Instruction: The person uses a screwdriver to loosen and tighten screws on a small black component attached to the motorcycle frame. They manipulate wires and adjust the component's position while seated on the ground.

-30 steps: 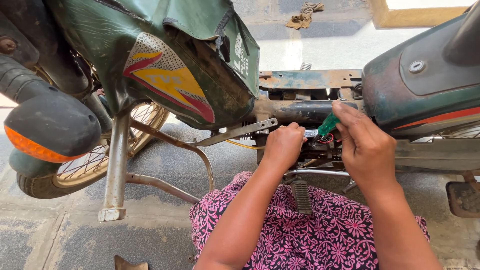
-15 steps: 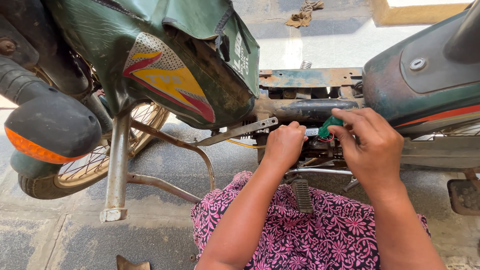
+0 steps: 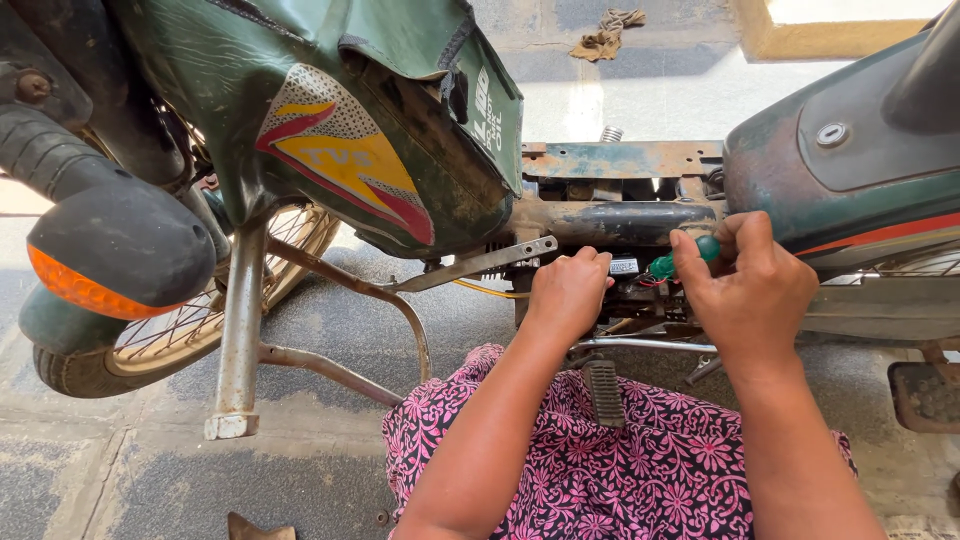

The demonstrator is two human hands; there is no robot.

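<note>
I look down at a worn green motorbike (image 3: 400,140) with its middle frame (image 3: 620,215) stripped bare. My right hand (image 3: 745,290) is closed around a screwdriver with a green handle (image 3: 685,257), which points left into the parts under the frame. Just left of it, my left hand (image 3: 568,295) is curled into a fist against those parts beside a small black box (image 3: 624,266); what it grips is hidden. A ribbed footpeg (image 3: 603,392) sticks out below my hands, over my pink flowered clothing (image 3: 640,470).
An orange turn signal (image 3: 85,290) and dark handlebar grip loom at the left. The spoked front wheel (image 3: 170,340), a metal stand (image 3: 240,330) and curved rods fill the lower left. A rag (image 3: 605,35) lies on the pavement beyond. The green rear body (image 3: 860,150) overhangs at right.
My right hand has rolled over the screwdriver handle and dropped a little, turning the tool from upright to nearly level. My left hand has stayed in place.
</note>
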